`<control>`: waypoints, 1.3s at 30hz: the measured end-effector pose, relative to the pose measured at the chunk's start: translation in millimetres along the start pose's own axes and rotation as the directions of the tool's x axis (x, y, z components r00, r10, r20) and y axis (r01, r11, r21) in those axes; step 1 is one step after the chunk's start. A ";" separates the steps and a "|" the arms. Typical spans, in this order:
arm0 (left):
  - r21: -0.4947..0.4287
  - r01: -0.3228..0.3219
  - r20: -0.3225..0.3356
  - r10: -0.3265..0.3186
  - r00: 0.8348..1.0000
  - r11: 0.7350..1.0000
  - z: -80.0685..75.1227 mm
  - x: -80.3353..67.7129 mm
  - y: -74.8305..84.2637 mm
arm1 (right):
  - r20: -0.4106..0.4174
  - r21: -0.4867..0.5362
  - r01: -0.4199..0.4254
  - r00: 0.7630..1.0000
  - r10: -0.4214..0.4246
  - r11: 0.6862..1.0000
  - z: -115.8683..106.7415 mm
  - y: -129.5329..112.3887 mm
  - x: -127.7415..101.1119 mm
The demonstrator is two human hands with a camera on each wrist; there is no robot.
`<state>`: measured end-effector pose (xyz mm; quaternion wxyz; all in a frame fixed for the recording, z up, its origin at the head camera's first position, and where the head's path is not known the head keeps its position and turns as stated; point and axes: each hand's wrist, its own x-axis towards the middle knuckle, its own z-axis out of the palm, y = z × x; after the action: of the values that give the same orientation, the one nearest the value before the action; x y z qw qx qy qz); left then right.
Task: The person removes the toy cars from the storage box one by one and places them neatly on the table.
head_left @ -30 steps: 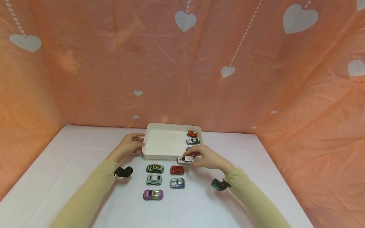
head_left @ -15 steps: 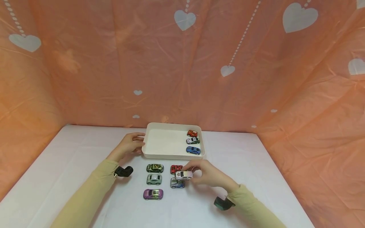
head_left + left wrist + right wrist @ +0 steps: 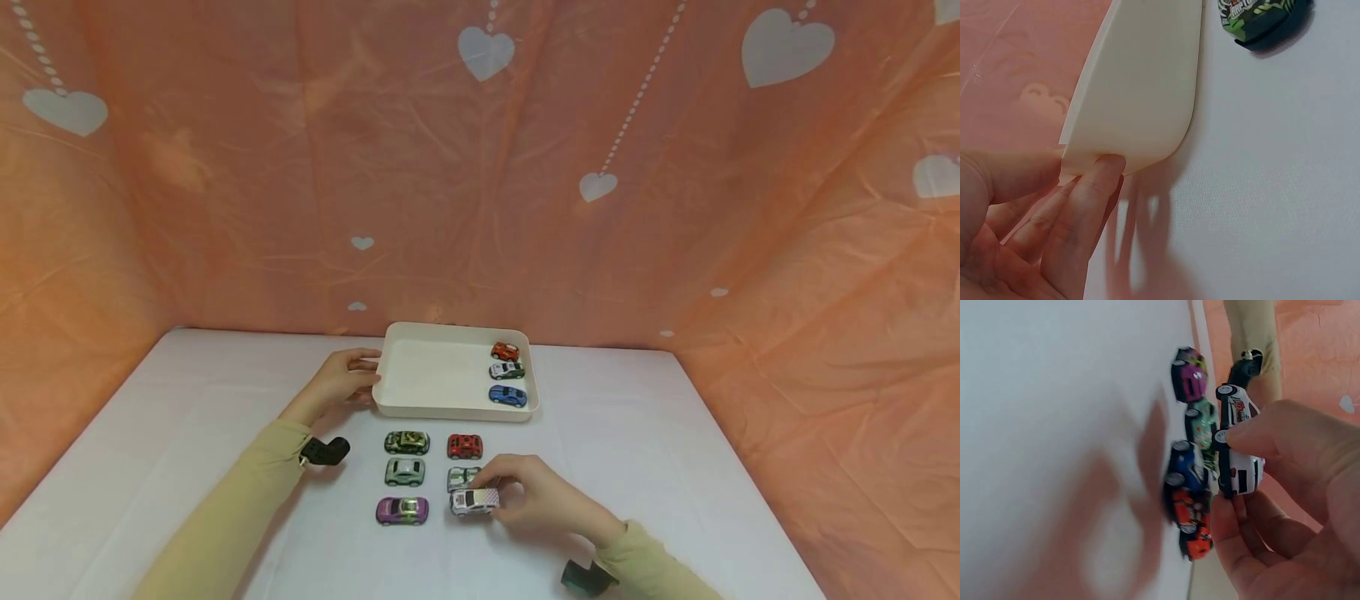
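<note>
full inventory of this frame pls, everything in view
tray: 1, white, far middle of the table
cars in tray: 3, red, white-green, blue, in a column along its right side
cars on table: 5, camouflage, grey-green and purple in the left column; red and silver-blue in the right
white car: 1, white with pink pattern, bottom of the right column
table: 1, white
backdrop: 1, orange cloth with white hearts
wrist cameras: 2, black
left hand: grips tray's left edge
right hand: pinches white car
</note>
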<state>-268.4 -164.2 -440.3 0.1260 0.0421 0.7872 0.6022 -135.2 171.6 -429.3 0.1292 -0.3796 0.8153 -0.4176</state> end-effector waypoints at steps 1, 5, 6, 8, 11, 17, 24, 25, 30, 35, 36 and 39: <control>-0.001 0.001 -0.001 -0.001 1.000 1.000 0.0 0.0 0.1 | 0.001 0.001 -0.009 1.000 0.009 1.000 1.9 0.5 -0.8; -0.004 0.003 0.004 -0.003 1.000 1.000 -0.1 -0.7 1.2 | 0.006 0.010 -0.049 0.999 0.049 0.999 6.5 3.0 -3.7; -0.003 0.004 0.002 -0.004 1.000 1.000 -0.1 -1.0 1.7 | 0.007 0.011 -0.056 0.998 0.056 0.998 7.2 3.7 -4.3; 0.000 0.006 -0.001 -0.006 1.000 1.000 -0.3 -1.8 2.7 | 0.011 0.017 -0.066 0.998 0.065 0.998 8.1 5.0 -5.5; 0.009 0.005 -0.003 -0.005 1.000 1.000 -0.7 -2.4 3.6 | 0.018 0.033 -0.082 0.997 0.081 0.996 9.5 5.8 -7.2; 0.005 -0.004 0.001 0.004 1.000 1.000 -1.0 -1.7 2.7 | 0.006 0.031 -0.084 0.996 0.084 0.996 13.6 7.3 -9.3; 0.016 0.000 -0.004 0.000 1.000 1.000 -1.1 -1.2 2.7 | -0.011 0.028 -0.084 0.996 0.084 0.996 18.6 10.0 -11.5; 0.016 0.002 -0.003 -0.002 1.000 1.000 -1.1 -1.3 3.0 | -0.012 0.024 -0.079 0.997 0.079 0.997 19.4 10.7 -11.7; 0.009 0.007 0.001 -0.007 1.000 1.000 -1.2 -0.4 1.4 | -0.022 -0.001 -0.062 0.998 0.062 0.998 22.9 14.0 -11.8; 0.003 0.005 -0.004 -0.005 1.000 1.000 -0.4 1.0 -0.6 | -0.023 -0.015 -0.076 0.997 0.075 0.997 23.6 13.4 -12.0; 0.002 0.005 -0.005 -0.005 1.000 1.000 -0.2 1.1 -0.5 | -0.022 -0.013 -0.084 0.996 0.084 0.996 23.5 13.1 -12.1; 0.003 0.010 -0.005 -0.010 1.000 1.000 0.2 1.4 0.1 | -0.022 -0.011 -0.110 0.994 0.109 0.994 22.6 12.2 -12.9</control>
<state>-269.7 -163.7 -440.5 0.1271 0.0366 0.7887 0.6004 -120.7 172.2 -454.2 0.1407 -0.3306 0.8388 -0.4091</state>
